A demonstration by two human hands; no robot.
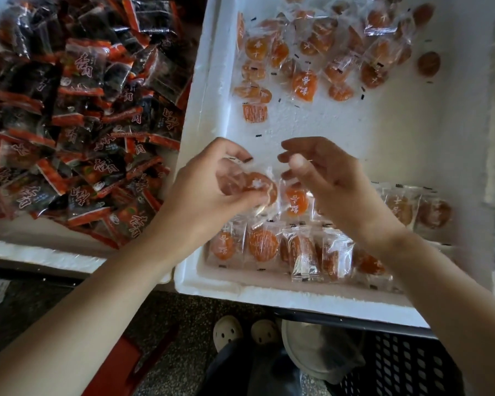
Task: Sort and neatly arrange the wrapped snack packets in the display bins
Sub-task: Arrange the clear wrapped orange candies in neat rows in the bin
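A white foam bin (212,284) holds clear-wrapped orange snack packets. A tidy row of them (283,247) lies along its near wall, and a loose scatter (312,52) lies at the far end. My left hand (212,178) is shut on an orange packet (259,185) just above the row. My right hand (326,175) hovers beside it with fingers curled and apart, and I see nothing held in it. Another orange packet (296,201) lies between the two hands.
A second foam bin (40,255) on the left is heaped with black-and-red wrapped packets (77,124). Bare bin floor (383,132) separates the scatter from the row. Below the bins are a speckled floor, my shoes (229,330) and a dark crate (406,364).
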